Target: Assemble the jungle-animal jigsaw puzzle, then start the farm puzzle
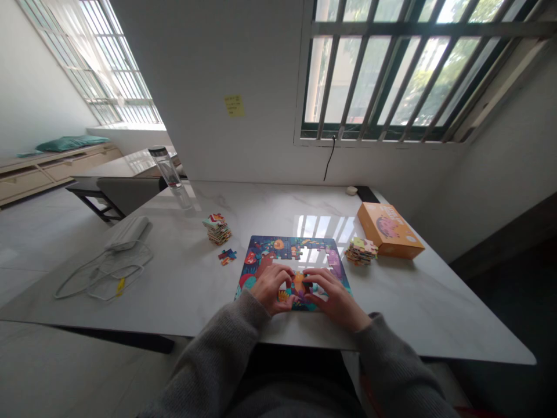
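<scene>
A partly assembled jigsaw puzzle [256, 255] lies near the table's front edge, colourful on dark blue, with a gap in its upper right and middle showing white tabletop. My left hand [273, 287] rests over its lower left part, fingers curved, thumb and forefinger apart. Over the lower right part, my right hand [334, 295] has its fingertips and thumb bent around a small dark puzzle piece [308, 285]. Between both hands shows an orange part of the picture [299, 283]. The fingers partly hide the lower puzzle.
Left of the puzzle stand a stack of pieces [218, 231] and one loose piece [227, 256]. At right are another stack [361, 252] and an orange box [389, 229]. A white device with cables [128, 233] and a clear bottle [166, 167] are farther left.
</scene>
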The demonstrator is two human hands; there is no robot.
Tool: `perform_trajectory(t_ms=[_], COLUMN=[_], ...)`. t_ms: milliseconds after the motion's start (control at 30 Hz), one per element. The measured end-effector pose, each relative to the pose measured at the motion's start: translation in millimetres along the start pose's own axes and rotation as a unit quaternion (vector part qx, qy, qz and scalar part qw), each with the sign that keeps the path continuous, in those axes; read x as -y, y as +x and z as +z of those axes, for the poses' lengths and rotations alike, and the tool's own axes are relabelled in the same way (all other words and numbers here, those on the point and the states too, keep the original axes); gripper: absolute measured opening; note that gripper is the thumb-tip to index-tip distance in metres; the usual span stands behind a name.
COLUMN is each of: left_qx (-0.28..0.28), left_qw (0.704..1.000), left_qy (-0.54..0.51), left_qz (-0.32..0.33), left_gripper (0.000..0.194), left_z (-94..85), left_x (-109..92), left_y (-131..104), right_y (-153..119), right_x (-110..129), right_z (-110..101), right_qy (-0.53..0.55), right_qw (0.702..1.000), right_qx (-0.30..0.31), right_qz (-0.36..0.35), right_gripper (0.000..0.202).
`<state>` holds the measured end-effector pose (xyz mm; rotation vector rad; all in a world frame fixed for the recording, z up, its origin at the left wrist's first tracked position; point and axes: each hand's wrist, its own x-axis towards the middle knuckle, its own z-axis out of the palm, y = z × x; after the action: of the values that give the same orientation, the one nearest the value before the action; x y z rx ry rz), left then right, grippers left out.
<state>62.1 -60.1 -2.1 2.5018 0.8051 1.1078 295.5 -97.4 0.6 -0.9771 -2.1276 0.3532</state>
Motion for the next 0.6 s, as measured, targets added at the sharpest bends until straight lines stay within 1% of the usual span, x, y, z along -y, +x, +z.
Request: perform_trajectory(t_ms=[133,233,300,400,500,600], left_qx=[-0.001,0.004,-0.007,-0.021,-0.008,0.004], left_qw=[1.000,1.000,1.000,0.999,1.000,1.000], left_qy=[-0.005,0.007,0.018,0.023,0.020,0.019], left_qz=[0.002,-0.003,-0.004,-0.001,0.016,0.022], left_gripper=[0.025,0.034,0.037,0.038,0.042,0.039], left_z=[-0.5,-1.6,-1.9,-2.2,-3.1,-3.6], left_x=[1.8,3.2,4.3,5.7,6.2,6.4], left_y=[-2.6,-4.7,-6.1,-7.2,-6.4,-5.3], right_y=[-0.4,-1.0,-1.4,-1.8,-2.4,-2.8], right_x=[-5.1,-6.7,-7.0,-6.9,-6.9,-6.5], right_z=[1.8,1.6,1.2,0.9,1.3,2.1], right_qy=[0.000,-0.001,-0.001,0.002,0.004,0.008], right_qw=[1.000,1.000,0.999,0.999,0.999,0.999], right_qx=[-0.004,-0.019,-0.034,-0.047,-0.043,-0.041], right_qz=[-0.004,0.001,0.003,0.005,0.007,0.006], right_gripper=[0.023,0.026,0.027,0.028,0.031,0.035])
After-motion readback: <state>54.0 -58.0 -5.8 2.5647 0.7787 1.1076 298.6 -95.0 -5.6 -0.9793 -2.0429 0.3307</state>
